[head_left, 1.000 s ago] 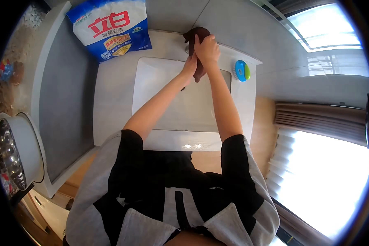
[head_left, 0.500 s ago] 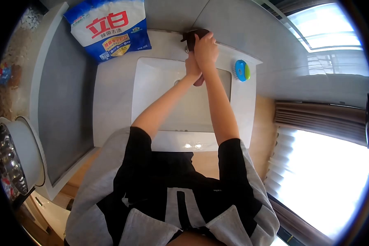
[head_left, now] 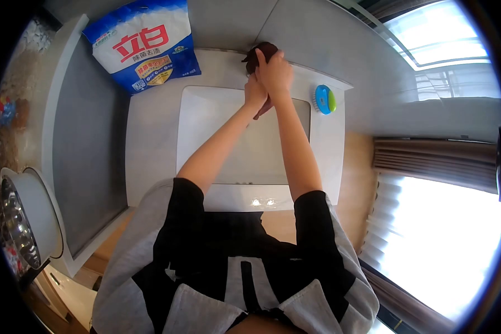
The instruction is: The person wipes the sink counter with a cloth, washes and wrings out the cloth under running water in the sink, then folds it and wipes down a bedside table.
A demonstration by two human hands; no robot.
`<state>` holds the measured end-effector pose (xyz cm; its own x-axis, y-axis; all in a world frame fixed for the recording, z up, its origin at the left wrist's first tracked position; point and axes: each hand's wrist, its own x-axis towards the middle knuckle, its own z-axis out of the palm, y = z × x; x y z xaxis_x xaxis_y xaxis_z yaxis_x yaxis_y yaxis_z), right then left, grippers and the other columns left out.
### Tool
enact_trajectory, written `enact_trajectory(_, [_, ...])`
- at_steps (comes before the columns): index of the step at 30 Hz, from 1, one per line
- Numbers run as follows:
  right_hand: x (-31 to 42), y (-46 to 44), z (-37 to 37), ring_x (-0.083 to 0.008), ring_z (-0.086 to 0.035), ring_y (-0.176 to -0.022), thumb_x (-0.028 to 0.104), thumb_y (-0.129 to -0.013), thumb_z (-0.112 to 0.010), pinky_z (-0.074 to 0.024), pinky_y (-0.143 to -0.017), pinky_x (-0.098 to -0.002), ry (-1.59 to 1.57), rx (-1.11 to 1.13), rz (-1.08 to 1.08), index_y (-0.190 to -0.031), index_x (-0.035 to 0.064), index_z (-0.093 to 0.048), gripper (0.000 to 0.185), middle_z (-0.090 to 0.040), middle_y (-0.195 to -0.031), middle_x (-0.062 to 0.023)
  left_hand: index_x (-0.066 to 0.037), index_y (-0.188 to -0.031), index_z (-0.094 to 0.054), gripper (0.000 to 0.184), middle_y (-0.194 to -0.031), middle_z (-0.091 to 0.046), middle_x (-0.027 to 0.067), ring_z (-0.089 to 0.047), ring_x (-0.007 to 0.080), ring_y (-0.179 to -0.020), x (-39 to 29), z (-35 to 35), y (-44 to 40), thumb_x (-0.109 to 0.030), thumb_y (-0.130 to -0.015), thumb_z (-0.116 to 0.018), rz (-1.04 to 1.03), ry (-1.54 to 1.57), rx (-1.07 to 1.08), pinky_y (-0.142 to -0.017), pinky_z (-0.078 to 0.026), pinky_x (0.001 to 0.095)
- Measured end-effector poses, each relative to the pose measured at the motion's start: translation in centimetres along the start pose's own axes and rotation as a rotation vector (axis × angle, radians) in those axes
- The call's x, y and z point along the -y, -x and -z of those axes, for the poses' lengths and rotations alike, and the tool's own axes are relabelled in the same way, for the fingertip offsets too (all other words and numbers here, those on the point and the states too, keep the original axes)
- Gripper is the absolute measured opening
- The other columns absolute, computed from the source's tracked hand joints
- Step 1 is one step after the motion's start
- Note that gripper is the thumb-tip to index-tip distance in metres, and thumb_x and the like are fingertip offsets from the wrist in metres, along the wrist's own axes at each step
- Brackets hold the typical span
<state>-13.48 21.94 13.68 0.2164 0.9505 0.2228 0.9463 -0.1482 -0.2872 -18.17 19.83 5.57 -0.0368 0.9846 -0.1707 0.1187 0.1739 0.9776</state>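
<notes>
A dark brown cloth (head_left: 266,51) is bunched up at the back edge of the white sink (head_left: 206,111), with its lower end hanging over the basin. My right hand (head_left: 276,72) is closed round its upper part. Just below and to the left, my left hand (head_left: 255,92) grips the same cloth, close against my right hand. The faucet behind the cloth is mostly hidden. On the counter right of the sink lies a blue and green brush (head_left: 325,99).
A blue and white detergent bag (head_left: 145,47) stands at the back left. Left of the sink runs a grey recessed surface (head_left: 89,145), with a round metal-lined pot (head_left: 39,214) beyond it. A curtain (head_left: 428,164) and bright windows are on the right.
The view has shifted, so the sink and brush sit slightly lower. My left hand has moved up against my right hand on the cloth, and both keep hold of it.
</notes>
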Motion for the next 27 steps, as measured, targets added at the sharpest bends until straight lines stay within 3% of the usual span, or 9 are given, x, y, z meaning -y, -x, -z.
enact_trajectory(4, [-1.4,3.1,0.0,-0.0432,-0.061,-0.079,0.039,-0.087,-0.056,-0.0484,-0.069,-0.044,-0.607,-0.155,-0.076,-0.106,-0.0064,-0.054,0.049,-0.063,-0.082,-0.0267,-0.002,-0.109,-0.038,0.043,-0.079,-0.064,0.0218,-0.061,0.042,-0.072,-0.6,0.5,6.2,-0.042,-0.096,-0.027,-0.048,-0.128,-0.113,-0.061,-0.044,0.0491])
enact_trajectory(7, [-1.4,6.4,0.6,-0.0407,-0.061,-0.083,0.031,-0.085,-0.061,-0.0477,-0.073,-0.0396,-0.752,-0.197,-0.14,-0.101,-0.0061,-0.058,0.041,-0.064,-0.088,-0.0248,-0.002,-0.107,-0.039,0.038,-0.073,-0.062,0.0184,-0.061,0.0385,-0.066,-1.7,1.6,10.2,-0.038,-0.097,-0.029,0.0,-0.02,-0.025,-0.057,-0.042,0.0489])
enact_trajectory(11, [-3.7,10.8,1.0,-0.0357,-0.062,-0.071,0.02,-0.086,-0.06,-0.0481,-0.067,-0.0379,-0.671,-0.077,-0.129,-0.094,-0.0061,-0.059,0.027,-0.064,-0.078,-0.0218,-0.003,-0.105,-0.04,0.033,-0.069,-0.061,0.0165,-0.06,0.0341,-0.062,2.1,1.3,12.7,-0.035,-0.096,-0.035,0.12,-0.087,0.168,-0.054,-0.042,0.0437])
enact_trajectory(15, [-7.6,14.6,1.5,-0.0116,-0.058,-0.073,0.014,-0.084,-0.062,-0.0463,-0.067,-0.0261,-1.098,0.018,-0.27,-0.094,-0.0043,-0.063,0.021,-0.065,-0.08,-0.0068,-0.003,-0.103,-0.046,0.028,-0.076,-0.063,0.0156,-0.062,0.0323,-0.069,1.7,3.1,16.1,-0.03,-0.094,-0.041,0.114,0.042,0.364,-0.061,-0.045,0.04])
enact_trajectory(17, [-8.0,16.1,3.7,-0.0117,-0.058,-0.082,0.015,-0.084,-0.061,-0.0454,-0.072,-0.0251,-1.539,-0.01,-0.573,-0.095,-0.0009,-0.063,0.019,-0.065,-0.089,-0.0053,-0.004,-0.104,-0.05,0.026,-0.082,-0.064,0.0152,-0.063,0.0298,-0.076,3.2,3.5,17.3,-0.026,-0.093,-0.044,-0.058,0.006,0.434,-0.067,-0.047,0.0378])
enact_trajectory(19, [-10.2,16.8,3.9,-0.0153,-0.058,-0.09,0.017,-0.085,-0.059,-0.0452,-0.078,-0.0277,-1.766,0.055,-0.547,-0.1,0.0018,-0.061,0.022,-0.064,-0.095,-0.0067,-0.003,-0.11,-0.052,0.025,-0.092,-0.064,0.0113,-0.062,0.0252,-0.084,2.2,4.5,18.9,-0.02,-0.092,-0.047,-0.095,0.077,0.455,-0.077,-0.047,0.0339])
enact_trajectory(20, [-10.8,17.1,4.1,-0.0223,-0.052,-0.106,0.031,-0.092,-0.043,-0.0378,-0.095,-0.0367,-1.72,0.126,-0.561,-0.12,0.0036,-0.05,0.039,-0.058,-0.112,-0.0103,-0.003,-0.111,-0.052,0.025,-0.093,-0.064,0.0107,-0.062,0.0247,-0.085,2.3,4.7,19.4,-0.018,-0.092,-0.047,-0.154,0.069,0.419,-0.078,-0.047,0.0335])
enact_trajectory(24, [-9.9,15.7,5.0,-0.0278,-0.044,-0.119,0.038,-0.095,-0.041,-0.0305,-0.103,-0.0405,-1.974,0.219,-0.314,-0.125,0.0023,-0.044,0.046,-0.052,-0.12,-0.0121,-0.002,-0.108,-0.054,0.021,-0.093,-0.064,0.0076,-0.061,0.021,-0.082,4.1,6.5,20.9,-0.014,-0.092,-0.045,-0.109,0.075,0.329,-0.078,-0.048,0.0309])
enact_trajectory(27, [-8.8,14.0,4.9,-0.026,-0.055,-0.094,0.05,-0.094,-0.037,-0.0452,-0.081,-0.0389,-1.935,0.293,-0.248,-0.121,0.0017,-0.044,0.056,-0.055,-0.105,-0.0111,0.0,-0.105,-0.055,0.019,-0.099,-0.06,0.0079,-0.059,0.0162,-0.089,6.3,8.4,21.1,-0.01,-0.094,-0.043,0.103,0.231,0.431,-0.077,-0.048,0.0295])
